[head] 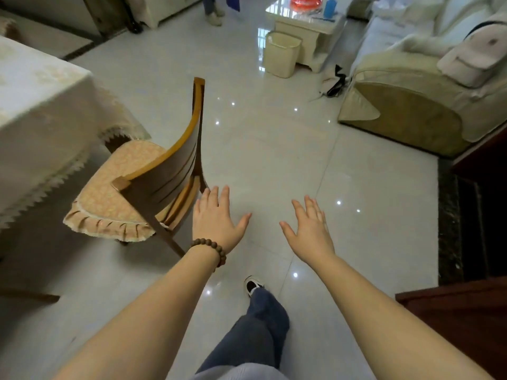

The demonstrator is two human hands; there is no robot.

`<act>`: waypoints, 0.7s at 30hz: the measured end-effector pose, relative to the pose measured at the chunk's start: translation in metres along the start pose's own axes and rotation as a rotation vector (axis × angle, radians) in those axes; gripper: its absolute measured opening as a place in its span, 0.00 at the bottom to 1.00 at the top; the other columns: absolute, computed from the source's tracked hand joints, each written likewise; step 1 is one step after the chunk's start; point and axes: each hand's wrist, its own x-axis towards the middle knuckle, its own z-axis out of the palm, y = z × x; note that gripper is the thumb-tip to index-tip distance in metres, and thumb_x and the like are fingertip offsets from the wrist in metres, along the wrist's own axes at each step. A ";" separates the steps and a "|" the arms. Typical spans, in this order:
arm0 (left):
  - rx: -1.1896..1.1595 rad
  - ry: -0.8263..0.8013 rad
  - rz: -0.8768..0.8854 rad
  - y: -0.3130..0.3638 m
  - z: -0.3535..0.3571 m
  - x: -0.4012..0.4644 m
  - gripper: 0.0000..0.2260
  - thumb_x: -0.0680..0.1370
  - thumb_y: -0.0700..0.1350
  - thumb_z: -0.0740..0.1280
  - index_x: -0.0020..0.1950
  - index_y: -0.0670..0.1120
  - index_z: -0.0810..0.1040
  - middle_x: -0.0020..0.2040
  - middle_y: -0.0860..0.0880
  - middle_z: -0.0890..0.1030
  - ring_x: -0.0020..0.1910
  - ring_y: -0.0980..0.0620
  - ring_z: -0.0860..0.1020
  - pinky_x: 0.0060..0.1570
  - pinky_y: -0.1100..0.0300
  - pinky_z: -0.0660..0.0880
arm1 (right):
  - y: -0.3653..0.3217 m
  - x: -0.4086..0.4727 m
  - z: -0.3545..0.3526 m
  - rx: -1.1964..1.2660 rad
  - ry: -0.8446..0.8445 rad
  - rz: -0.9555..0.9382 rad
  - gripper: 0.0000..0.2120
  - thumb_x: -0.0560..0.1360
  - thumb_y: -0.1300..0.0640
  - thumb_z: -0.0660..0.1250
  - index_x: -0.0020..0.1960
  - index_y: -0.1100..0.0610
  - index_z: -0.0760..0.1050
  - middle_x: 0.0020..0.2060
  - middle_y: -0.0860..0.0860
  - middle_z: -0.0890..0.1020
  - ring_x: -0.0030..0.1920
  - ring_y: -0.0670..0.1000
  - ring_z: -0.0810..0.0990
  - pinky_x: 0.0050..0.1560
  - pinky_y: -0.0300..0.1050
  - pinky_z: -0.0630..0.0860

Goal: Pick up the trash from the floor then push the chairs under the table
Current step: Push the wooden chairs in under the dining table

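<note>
Left hand [215,220] fingers [213,197] spread, holding nothing, right hand [308,227] likewise

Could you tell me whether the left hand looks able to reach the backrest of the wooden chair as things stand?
Probably yes. The left hand is open, holds nothing, and hovers right beside the chair backrest's near end, with nothing between them.
</note>
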 end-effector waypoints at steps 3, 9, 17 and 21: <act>0.000 0.061 -0.051 0.006 -0.004 0.054 0.36 0.76 0.66 0.56 0.77 0.47 0.52 0.77 0.45 0.56 0.76 0.45 0.51 0.75 0.48 0.49 | -0.009 0.072 -0.011 -0.038 -0.024 -0.104 0.30 0.78 0.44 0.57 0.76 0.52 0.53 0.77 0.55 0.49 0.77 0.53 0.43 0.76 0.51 0.43; 0.003 0.160 -0.224 0.005 -0.035 0.137 0.36 0.76 0.65 0.56 0.77 0.47 0.51 0.77 0.45 0.55 0.76 0.45 0.50 0.74 0.48 0.47 | -0.065 0.207 -0.040 -0.112 -0.101 -0.346 0.31 0.78 0.43 0.57 0.76 0.52 0.53 0.77 0.54 0.50 0.77 0.53 0.44 0.76 0.51 0.45; -0.001 0.229 -0.552 -0.038 -0.066 0.155 0.40 0.74 0.68 0.57 0.78 0.46 0.51 0.78 0.45 0.54 0.76 0.44 0.51 0.74 0.46 0.49 | -0.152 0.298 -0.032 -0.188 -0.205 -0.770 0.33 0.76 0.40 0.59 0.76 0.52 0.53 0.77 0.55 0.50 0.77 0.54 0.44 0.76 0.52 0.43; 0.054 0.176 -0.714 -0.053 -0.061 0.151 0.42 0.73 0.70 0.57 0.77 0.47 0.49 0.78 0.46 0.52 0.76 0.45 0.50 0.74 0.48 0.46 | -0.192 0.337 -0.020 -0.277 -0.259 -1.022 0.39 0.73 0.36 0.62 0.76 0.51 0.53 0.77 0.54 0.48 0.77 0.54 0.42 0.76 0.56 0.43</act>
